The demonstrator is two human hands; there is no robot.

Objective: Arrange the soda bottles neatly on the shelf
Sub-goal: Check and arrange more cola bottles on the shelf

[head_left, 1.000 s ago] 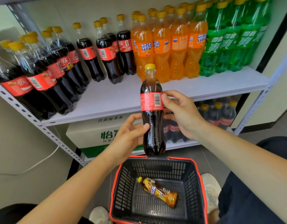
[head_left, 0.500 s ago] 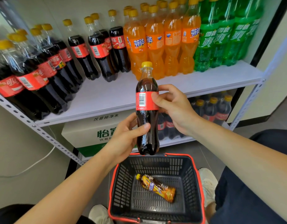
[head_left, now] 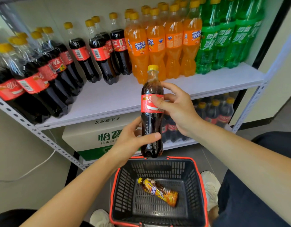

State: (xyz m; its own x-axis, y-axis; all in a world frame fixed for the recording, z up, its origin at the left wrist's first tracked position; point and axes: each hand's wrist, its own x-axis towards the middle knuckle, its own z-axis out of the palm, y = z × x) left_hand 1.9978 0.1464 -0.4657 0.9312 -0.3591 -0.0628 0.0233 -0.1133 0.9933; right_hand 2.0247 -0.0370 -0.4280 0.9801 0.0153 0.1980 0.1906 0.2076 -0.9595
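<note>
Fingers (head_left: 148,137) of left hand (head_left: 130,140) and right hand (head_left: 179,110) curled round one upright cola bottle (head_left: 151,122), held over the basket (head_left: 158,167), in front of the shelf (head_left: 117,95). One orange bottle (head_left: 159,191) lay inside the basket.

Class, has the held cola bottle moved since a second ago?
Yes: the cola bottle turned in place. Its base stays just above the basket rim; its barcode rotated left, out of view.

Dark navy clothing (head_left: 249,202) over the legs; white shoes (head_left: 210,185).
</note>
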